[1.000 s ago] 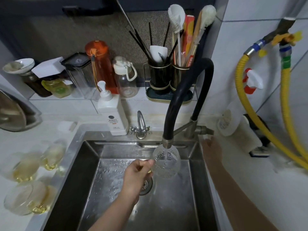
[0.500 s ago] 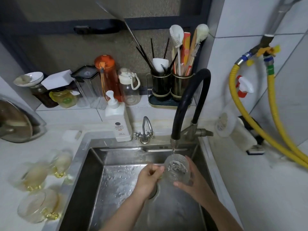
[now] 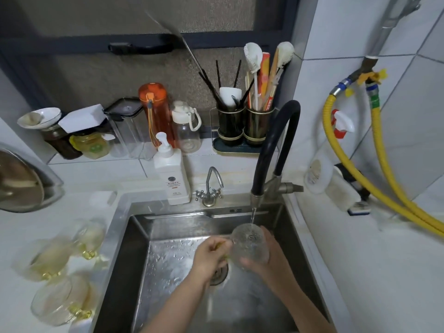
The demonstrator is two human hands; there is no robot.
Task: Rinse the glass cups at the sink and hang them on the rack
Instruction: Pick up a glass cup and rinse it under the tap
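Here, both hands' grip on glass cup [image 3: 249, 243] under faucet [image 3: 271, 150] stream.

orange bottle [image 3: 155, 109], yellow hoses [image 3: 384, 164]

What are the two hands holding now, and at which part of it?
Both hold one clear textured glass cup under the tap stream. The left hand has its grip on the yellowish handle; the right hand cups the body from the far side.

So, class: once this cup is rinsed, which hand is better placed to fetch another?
Left. The left hand is nearer the waiting cups on the counter; the right hand cradles the glass cup under the tap.
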